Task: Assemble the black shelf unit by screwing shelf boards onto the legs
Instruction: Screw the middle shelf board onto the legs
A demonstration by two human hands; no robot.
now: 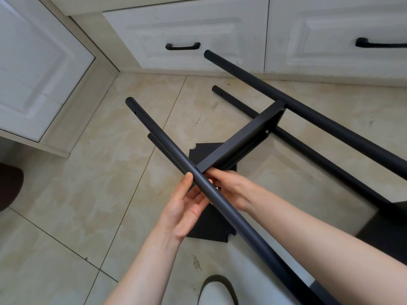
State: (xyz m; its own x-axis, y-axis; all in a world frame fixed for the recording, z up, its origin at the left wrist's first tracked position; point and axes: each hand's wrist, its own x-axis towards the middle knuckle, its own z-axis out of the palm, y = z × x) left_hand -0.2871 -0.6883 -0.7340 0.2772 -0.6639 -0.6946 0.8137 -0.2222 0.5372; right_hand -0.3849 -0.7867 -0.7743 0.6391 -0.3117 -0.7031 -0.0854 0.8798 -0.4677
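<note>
White cabinet door (33, 69) at far left, tiled floor (88, 194) below. Left hand (187, 208) palm up, thumb on top of near leg (167, 155), fingers curled beneath: gripping it. Near leg runs diagonally, raised off floor. Right hand (229, 186) just beyond leg, fingertips pinching corner of shelf board (242, 142) where it meets leg. Board spans to far leg (308, 111). Loose board (209, 225) flat on floor beneath hands. Third leg (297, 142) lower, behind board.

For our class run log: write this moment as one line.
left hand: holds near leg | right hand: at shelf board corner | stage: fastening joint
</note>
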